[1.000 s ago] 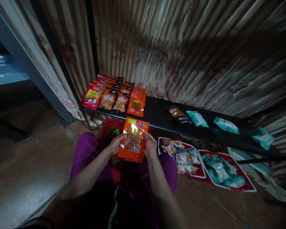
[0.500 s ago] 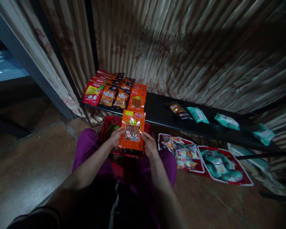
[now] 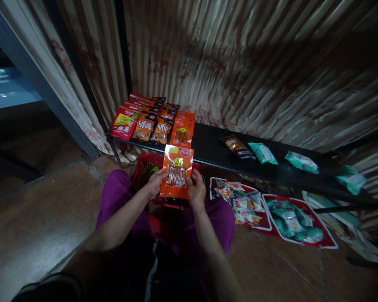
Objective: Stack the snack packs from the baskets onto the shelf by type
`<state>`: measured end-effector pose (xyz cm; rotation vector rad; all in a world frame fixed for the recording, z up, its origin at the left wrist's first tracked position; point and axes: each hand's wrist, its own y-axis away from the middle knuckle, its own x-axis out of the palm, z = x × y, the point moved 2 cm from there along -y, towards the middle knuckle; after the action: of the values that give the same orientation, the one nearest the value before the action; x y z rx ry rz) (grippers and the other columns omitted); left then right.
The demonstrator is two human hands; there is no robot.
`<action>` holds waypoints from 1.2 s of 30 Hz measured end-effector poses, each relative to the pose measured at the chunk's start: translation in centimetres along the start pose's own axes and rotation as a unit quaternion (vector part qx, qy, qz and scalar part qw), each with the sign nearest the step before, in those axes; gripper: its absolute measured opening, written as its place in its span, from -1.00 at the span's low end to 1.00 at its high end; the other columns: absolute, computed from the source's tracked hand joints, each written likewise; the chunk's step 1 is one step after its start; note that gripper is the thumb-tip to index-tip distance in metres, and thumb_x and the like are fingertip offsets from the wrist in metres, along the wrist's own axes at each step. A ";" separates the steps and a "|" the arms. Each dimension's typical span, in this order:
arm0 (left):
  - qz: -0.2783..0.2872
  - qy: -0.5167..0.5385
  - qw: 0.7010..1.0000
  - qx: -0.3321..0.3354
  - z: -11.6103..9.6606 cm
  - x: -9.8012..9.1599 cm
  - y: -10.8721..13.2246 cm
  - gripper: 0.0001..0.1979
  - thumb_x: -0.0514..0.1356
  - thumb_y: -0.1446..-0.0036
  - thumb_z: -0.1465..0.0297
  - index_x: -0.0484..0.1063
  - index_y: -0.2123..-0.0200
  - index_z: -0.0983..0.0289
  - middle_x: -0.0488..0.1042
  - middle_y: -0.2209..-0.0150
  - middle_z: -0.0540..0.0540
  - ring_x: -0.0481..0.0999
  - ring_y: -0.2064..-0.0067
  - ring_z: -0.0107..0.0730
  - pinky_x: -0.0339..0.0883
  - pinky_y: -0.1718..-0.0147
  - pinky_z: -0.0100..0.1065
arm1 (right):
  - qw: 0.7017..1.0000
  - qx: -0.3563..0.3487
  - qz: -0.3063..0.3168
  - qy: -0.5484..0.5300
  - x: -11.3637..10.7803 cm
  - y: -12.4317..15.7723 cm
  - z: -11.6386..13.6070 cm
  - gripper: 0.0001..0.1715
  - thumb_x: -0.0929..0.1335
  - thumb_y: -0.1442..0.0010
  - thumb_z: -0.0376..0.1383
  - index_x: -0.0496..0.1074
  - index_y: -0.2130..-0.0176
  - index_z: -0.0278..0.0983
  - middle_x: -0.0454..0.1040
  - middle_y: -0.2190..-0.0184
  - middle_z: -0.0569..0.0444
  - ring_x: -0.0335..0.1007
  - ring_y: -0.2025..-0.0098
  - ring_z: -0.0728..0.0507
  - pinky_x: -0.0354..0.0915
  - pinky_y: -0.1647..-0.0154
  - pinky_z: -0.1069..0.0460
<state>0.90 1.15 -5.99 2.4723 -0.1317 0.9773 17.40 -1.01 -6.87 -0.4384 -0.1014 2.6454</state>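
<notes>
An orange snack packet (image 3: 177, 172) with a clear window showing brown sticks is held upright above a red basket (image 3: 141, 167) between my knees. My left hand (image 3: 156, 183) pinches its left edge. At the right edge, my right hand (image 3: 196, 188) touches the packet, with some fingers raised and spread off it. Just beyond, similar orange packets (image 3: 182, 133) lie on the black shelf (image 3: 208, 147). Beside them, to the left, are orange-and-black snack bags (image 3: 144, 127) and red bags (image 3: 125, 121) in rows.
Farther right on the shelf lie a brown packet (image 3: 237, 147) and several teal packets (image 3: 262, 152). On the floor stand a red basket of white-and-red packets (image 3: 243, 205) and another of teal packets (image 3: 291, 222). A striped curtain (image 3: 227, 63) hangs behind.
Some fingers of my right hand have lifted and spread off the packet's edge. My left hand keeps its pinch. The view has shifted slightly.
</notes>
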 end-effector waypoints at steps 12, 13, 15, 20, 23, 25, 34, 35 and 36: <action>0.008 0.003 1.000 0.011 1.1 0.2 0.0 -0.77 0.31 0.03 0.45 0.50 0.24 0.34 0.58 0.32 0.13 0.57 0.23 -0.27 0.40 0.11 -0.25 | 0.935 -0.219 0.012 0.277 0.5 1.5 1.5 -0.48 0.15 -0.17 -0.46 0.42 -0.04 -0.22 0.46 0.02 -0.04 0.30 0.02 -0.17 0.24 -0.05 -0.12; 0.008 0.000 1.000 0.014 1.1 0.3 -0.1 -0.77 0.31 0.03 0.44 0.50 0.24 0.34 0.58 0.31 0.13 0.57 0.23 -0.27 0.39 0.10 -0.25 | 0.937 -0.216 0.022 0.275 0.6 1.6 1.4 -0.47 0.15 -0.16 -0.46 0.39 -0.06 -0.25 0.46 0.01 -0.05 0.31 0.00 -0.16 0.23 -0.07 -0.12; 0.013 -0.005 1.000 0.019 1.3 0.4 -0.1 -0.75 0.31 0.03 0.42 0.50 0.22 0.33 0.59 0.31 0.12 0.56 0.22 -0.28 0.39 0.10 -0.26 | 0.943 -0.201 0.040 0.263 1.0 1.8 1.3 -0.47 0.13 -0.18 -0.43 0.36 -0.09 -0.30 0.44 -0.03 -0.08 0.30 -0.06 -0.16 0.19 -0.13 -0.12; 0.030 -0.027 0.999 0.019 1.7 0.7 0.0 -0.71 0.31 0.03 0.35 0.51 0.18 0.30 0.59 0.28 0.13 0.56 0.18 -0.24 0.38 0.11 -0.26 | 0.971 -0.128 0.071 0.186 1.9 2.5 1.4 -0.48 0.16 -0.24 -0.21 0.33 -0.12 -0.34 0.37 -0.11 -0.13 0.24 -0.16 -0.20 0.11 -0.21 -0.13; 0.029 -0.054 0.998 0.025 1.9 1.0 0.2 -0.73 0.30 0.01 0.31 0.52 0.21 0.28 0.58 0.25 0.12 0.53 0.12 -0.25 0.33 0.05 -0.30 | 0.985 -0.069 0.093 0.127 2.2 2.9 1.6 -0.38 0.21 -0.21 -0.04 0.31 -0.13 -0.32 0.31 -0.16 -0.12 0.18 -0.22 -0.22 0.05 -0.25 -0.15; 0.031 -0.072 0.996 0.036 2.0 1.1 0.2 -0.75 0.29 0.01 0.30 0.54 0.24 0.28 0.58 0.22 0.12 0.51 0.08 -0.25 0.28 0.00 -0.31 | 0.988 -0.033 0.118 0.094 2.2 3.0 1.9 -0.29 0.24 -0.17 0.04 0.27 -0.16 -0.32 0.24 -0.21 -0.12 0.11 -0.26 -0.23 0.00 -0.27 -0.16; 0.035 -0.128 0.990 0.046 1.2 1.7 1.2 -0.67 0.22 -0.07 0.22 0.53 0.12 0.23 0.47 -0.02 0.17 0.35 -0.12 -0.15 0.23 -0.04 -0.23 | 0.984 0.031 0.170 -0.050 1.5 2.9 2.8 -0.30 0.40 -0.02 -0.03 0.32 -0.11 -0.23 0.43 -0.06 -0.02 0.29 -0.13 -0.22 0.12 -0.20 -0.14; 0.036 -0.145 0.988 0.047 1.0 1.8 1.4 -0.69 0.21 -0.08 0.22 0.53 0.13 0.21 0.44 -0.06 0.16 0.32 -0.14 -0.15 0.22 -0.04 -0.22 | 0.983 0.038 0.160 -0.079 1.4 2.7 2.6 -0.36 0.39 -0.02 -0.03 0.37 -0.06 -0.23 0.46 -0.01 0.00 0.33 -0.09 -0.21 0.16 -0.18 -0.12; 0.040 -0.161 0.985 0.048 1.0 1.8 1.4 -0.70 0.20 -0.09 0.22 0.53 0.13 0.20 0.41 -0.09 0.15 0.30 -0.15 -0.14 0.23 -0.03 -0.21 | 0.982 0.053 0.144 -0.111 1.3 2.6 2.3 -0.41 0.39 -0.03 -0.02 0.41 0.00 -0.24 0.50 0.03 0.01 0.37 -0.05 -0.19 0.20 -0.14 -0.11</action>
<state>2.46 -0.42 -4.84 2.7174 -0.2968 0.6196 14.45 -2.77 -5.43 -0.1283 0.0362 2.9609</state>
